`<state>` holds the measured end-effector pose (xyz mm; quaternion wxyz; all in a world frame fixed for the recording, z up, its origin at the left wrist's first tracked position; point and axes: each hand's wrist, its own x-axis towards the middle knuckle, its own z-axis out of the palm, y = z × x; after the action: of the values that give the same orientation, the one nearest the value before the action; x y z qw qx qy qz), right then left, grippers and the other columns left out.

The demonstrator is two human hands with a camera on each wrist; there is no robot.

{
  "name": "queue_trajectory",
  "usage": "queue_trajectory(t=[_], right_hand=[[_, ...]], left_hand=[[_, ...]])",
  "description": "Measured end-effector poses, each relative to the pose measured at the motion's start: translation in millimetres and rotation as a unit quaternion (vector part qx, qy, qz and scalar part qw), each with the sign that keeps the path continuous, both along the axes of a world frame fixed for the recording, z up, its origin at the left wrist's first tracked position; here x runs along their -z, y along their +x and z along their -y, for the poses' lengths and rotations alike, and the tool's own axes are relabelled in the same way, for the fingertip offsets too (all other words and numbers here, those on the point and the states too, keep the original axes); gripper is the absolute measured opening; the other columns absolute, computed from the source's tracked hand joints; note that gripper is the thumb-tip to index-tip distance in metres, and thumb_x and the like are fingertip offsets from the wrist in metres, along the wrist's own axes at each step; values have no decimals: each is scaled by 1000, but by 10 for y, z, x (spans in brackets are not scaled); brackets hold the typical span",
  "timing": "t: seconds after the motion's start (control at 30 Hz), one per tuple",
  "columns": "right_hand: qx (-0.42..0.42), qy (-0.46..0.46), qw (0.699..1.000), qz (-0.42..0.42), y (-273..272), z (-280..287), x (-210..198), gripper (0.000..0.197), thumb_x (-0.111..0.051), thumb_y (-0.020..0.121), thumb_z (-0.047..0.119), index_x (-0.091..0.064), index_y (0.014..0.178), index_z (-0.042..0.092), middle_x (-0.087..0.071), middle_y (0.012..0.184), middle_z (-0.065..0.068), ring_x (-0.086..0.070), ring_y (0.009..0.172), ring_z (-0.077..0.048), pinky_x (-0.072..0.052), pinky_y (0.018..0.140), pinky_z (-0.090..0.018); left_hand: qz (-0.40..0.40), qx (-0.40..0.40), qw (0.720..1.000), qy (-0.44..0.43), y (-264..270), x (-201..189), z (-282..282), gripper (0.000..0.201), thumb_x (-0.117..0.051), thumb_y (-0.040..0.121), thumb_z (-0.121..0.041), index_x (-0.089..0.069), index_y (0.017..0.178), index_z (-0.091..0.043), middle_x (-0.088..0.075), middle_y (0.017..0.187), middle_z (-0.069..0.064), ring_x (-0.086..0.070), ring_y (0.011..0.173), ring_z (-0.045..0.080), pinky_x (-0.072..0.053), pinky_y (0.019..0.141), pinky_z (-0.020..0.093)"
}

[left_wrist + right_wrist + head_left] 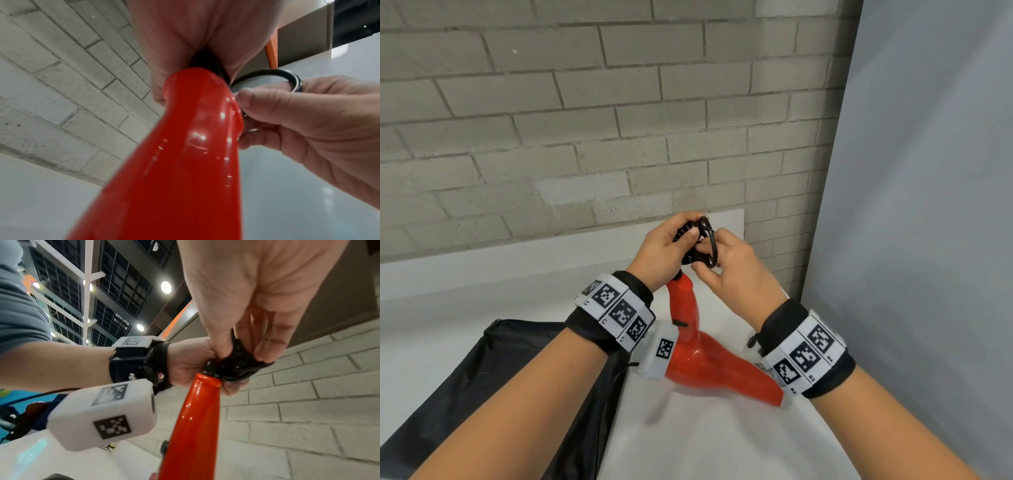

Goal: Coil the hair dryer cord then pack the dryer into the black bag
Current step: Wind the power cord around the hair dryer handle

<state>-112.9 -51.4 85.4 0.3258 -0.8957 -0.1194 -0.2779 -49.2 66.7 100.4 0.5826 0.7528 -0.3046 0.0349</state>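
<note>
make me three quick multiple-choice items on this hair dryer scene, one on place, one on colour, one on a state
1. Where does the black bag lie relative to the dryer?
A. to its left
B. to its right
C. on top of it

2. What colour is the dryer?
A. blue
B. red
C. white

3. What is the state of the cord?
A. stretched flat along the table
B. bundled in loops held by both hands
C. already inside the bag

Key:
1. A, the head view shows the bag lying under the left forearm, left of the dryer.
2. B, its glossy body is red in all views.
3. B, the left hand grips the bundle at the handle's end while the right hand pinches a loop.
</note>
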Motion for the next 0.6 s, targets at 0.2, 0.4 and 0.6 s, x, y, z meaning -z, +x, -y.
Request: queue_trajectory(t=[0.2,0.4,0.6], right_hand=[[75,-14,994,76,61,-42,83,15,-56,86,6,-59,98,-2,-42,96,-8,-49,76,-20,-44,67,-24],[-10,198,979,-48,263,105,-54,46,-58,81,2,-37,122,7,-48,98,5,-50,83,-8,-42,63,-3],[-125,153,973,-121,319,281,19,40,-56,82,16,-48,120,18,-62,91,0,-59,79,-11,-49,77,-29]], left_hand=[[-20,27,999,-16,-84,-40,87,24,-41,93,-7,-58,102,-22,-59,91,0,-59,71,0,-46,61,10],[-5,45,999,-2,-151,-26,93,24,-42,94,-10,-58,102,-25,-62,93,-6,-58,92,14,-47,87,32],[-9,27,999,-20,-101,12,95,22,-46,92,-7,-61,105,-16,-63,86,-7,-60,73,-3,-47,74,12]])
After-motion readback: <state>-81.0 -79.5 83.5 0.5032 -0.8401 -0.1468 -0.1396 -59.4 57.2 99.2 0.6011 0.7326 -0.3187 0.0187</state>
